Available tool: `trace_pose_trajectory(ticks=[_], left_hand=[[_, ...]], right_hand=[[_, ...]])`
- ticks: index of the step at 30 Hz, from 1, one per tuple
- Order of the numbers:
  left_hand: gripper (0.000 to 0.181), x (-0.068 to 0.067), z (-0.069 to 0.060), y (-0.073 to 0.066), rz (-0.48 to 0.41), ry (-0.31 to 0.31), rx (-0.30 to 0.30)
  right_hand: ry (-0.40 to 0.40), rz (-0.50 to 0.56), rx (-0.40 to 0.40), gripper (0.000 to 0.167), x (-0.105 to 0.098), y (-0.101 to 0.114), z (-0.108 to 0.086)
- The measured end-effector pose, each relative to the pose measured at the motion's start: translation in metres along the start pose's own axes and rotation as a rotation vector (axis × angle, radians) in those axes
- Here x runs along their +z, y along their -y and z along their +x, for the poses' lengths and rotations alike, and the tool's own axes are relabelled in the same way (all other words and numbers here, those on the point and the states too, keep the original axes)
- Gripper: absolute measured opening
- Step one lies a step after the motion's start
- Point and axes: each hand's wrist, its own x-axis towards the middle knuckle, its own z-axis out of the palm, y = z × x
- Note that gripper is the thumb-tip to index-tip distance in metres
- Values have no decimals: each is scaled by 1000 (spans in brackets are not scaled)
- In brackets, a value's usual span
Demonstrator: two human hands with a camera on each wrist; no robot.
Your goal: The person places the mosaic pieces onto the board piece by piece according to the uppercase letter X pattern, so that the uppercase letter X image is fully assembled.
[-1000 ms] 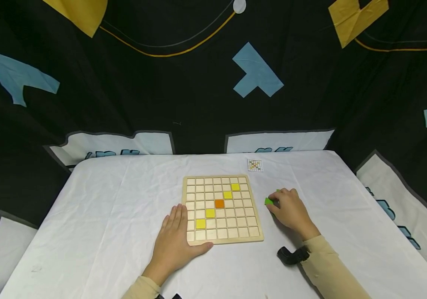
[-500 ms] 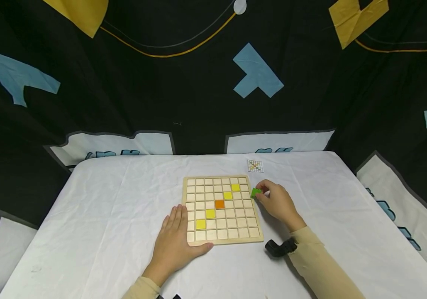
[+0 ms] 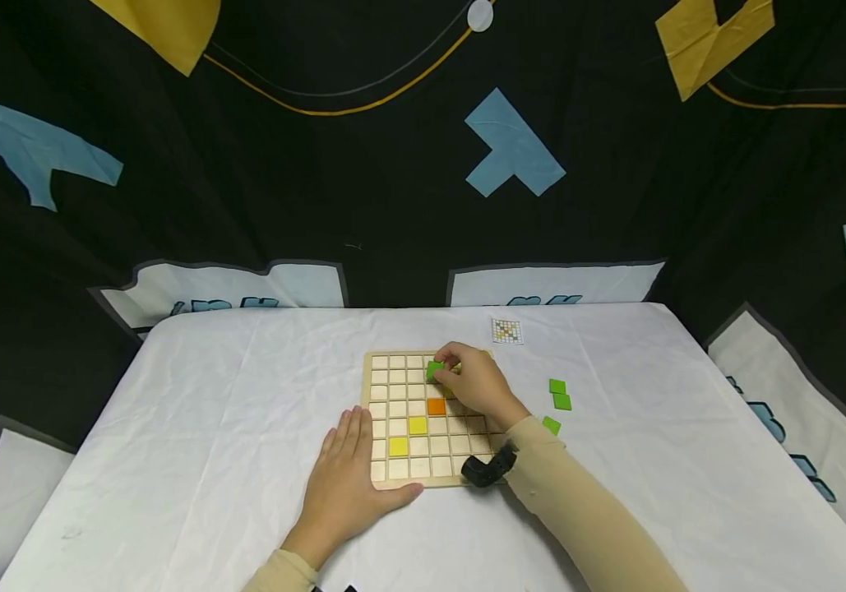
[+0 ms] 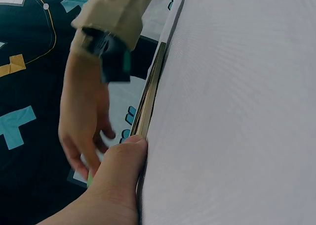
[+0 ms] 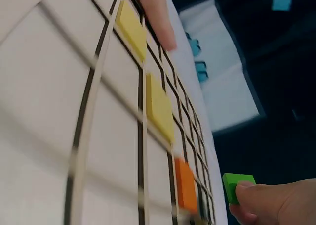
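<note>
A wooden grid board (image 3: 441, 467) lies on the white table. My left hand (image 3: 344, 477) rests flat along its left edge, fingers straight and thumb at the near edge. Over the board's far part, my right hand (image 3: 476, 380) pinches a green square tile (image 3: 433, 371) between thumb and fingers; the right wrist view shows this green tile (image 5: 237, 185) just above the grid. An orange tile (image 3: 436, 407) and two yellow tiles, a nearer one (image 3: 398, 446) and a farther one (image 3: 418, 425), sit in the grid. My right hand mostly hides the far yellow tiles.
Three more green tiles lie on the cloth right of the board, one of them a green tile (image 3: 561, 401) touching another; a sleeve partly covers the nearest. A small printed grid card (image 3: 507, 331) lies beyond the board. Dark fabric (image 3: 393, 205) hangs behind the table.
My right hand has picked up a green tile from the cloth and carried it left over the board, uncovering the other green tiles. My left hand has stayed in place.
</note>
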Motion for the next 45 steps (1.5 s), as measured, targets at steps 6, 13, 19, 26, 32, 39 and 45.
trace_pose_trajectory(ticks=[6, 13, 19, 26, 32, 39, 45], left_hand=[[131, 0, -1, 1, 6, 1, 2], [131, 0, -1, 1, 9, 16, 5], [131, 0, 0, 1, 14, 5, 10], [131, 0, 0, 1, 10, 4, 14], [131, 0, -1, 2, 8, 7, 6], [130, -2, -1, 2, 10, 10, 0], [130, -2, -1, 0, 5, 10, 4]], right_hand=[[59, -51, -42, 14, 22, 17, 16], [61, -127, -55, 12, 38, 27, 24], [33, -187, -68, 13, 44, 32, 25], [40, -209, -53, 16, 44, 32, 23], [58, -259, -90, 21, 42, 33, 22], [90, -281, -91, 32, 33, 29, 18], [68, -243, -59, 33, 13, 12, 10]])
